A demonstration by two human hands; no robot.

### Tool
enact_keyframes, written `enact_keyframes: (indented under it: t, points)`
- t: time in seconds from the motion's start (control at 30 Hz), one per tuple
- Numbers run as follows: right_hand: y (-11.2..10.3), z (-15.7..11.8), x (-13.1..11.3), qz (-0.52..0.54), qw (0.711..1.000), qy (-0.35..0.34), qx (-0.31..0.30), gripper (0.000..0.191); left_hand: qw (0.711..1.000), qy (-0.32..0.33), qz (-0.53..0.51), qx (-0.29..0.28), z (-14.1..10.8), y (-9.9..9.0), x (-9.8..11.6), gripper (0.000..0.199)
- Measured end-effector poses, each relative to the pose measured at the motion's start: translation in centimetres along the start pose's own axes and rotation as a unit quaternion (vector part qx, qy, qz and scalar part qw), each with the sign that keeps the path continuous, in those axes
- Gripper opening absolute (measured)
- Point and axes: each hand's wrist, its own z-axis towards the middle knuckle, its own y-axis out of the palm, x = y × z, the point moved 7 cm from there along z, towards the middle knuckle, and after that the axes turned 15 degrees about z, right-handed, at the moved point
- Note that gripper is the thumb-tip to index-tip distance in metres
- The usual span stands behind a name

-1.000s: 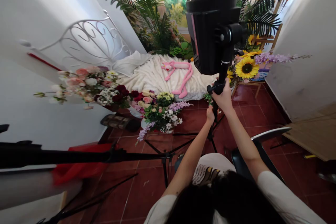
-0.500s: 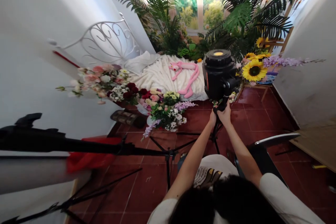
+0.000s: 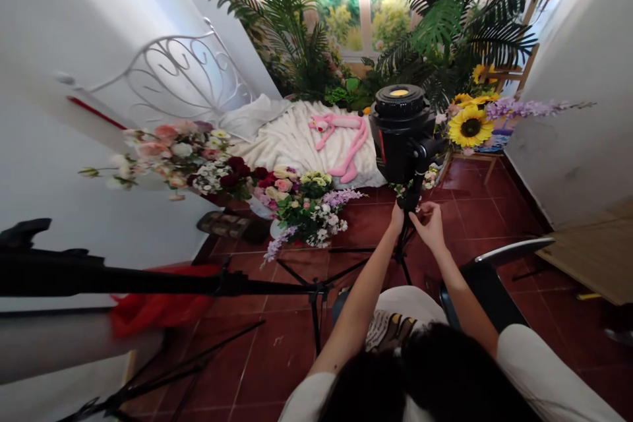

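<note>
A black studio light stands upright on a black light stand, its round top bearing a yellow-orange disc. My left hand is closed around the stand just below the lamp's mount; its fingers are partly hidden. Just to the right, my right hand has its thumb and curved fingers apart, close beside the mount, with nothing visible in it.
Flower bunches stand before a bed with a cream blanket and a pink plush toy. Another black stand crosses the left side. A black chair is at right, near sunflowers.
My right hand has come off the lamp's mount, moving slightly right and down, and its fingers have parted. My left hand keeps its hold. The whole view has shifted a little.
</note>
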Motion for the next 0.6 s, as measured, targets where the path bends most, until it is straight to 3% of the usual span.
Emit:
enact_keyframes:
  t: [0.13,0.23,0.3,0.37,0.47,0.53,0.6]
  points:
    - [-1.1,-3.8,2.7,-0.015,0.996,0.089,-0.016,0.033,0.998,0.016,0.063,0.012,-1.0,0.4,1.4,0.031]
    - [0.5,-5.5,5.0,0.021,0.977,0.2,-0.064,0.035,0.997,0.014,0.077,0.01,-1.4,0.7,1.9,0.036]
    - [1.6,-6.2,6.3,0.115,0.95,0.286,-0.044,0.039,0.997,0.006,0.081,0.013,-1.5,0.7,2.0,0.036]
    - [3.0,-6.8,7.1,0.285,0.885,0.369,-0.011,0.038,0.997,0.0,0.078,0.016,-1.4,0.7,1.9,0.034]
    - [4.8,-7.3,6.6,0.554,0.721,0.415,0.015,0.03,0.998,-0.006,0.065,0.015,-1.3,0.8,1.8,0.031]
    - [5.0,-7.4,6.0,0.661,0.626,0.412,0.029,0.027,0.998,-0.009,0.062,0.013,-1.3,0.8,1.7,0.032]
    - [5.0,-7.6,5.5,0.712,0.563,0.417,0.038,0.024,0.998,-0.011,0.063,0.012,-1.4,0.8,1.6,0.032]
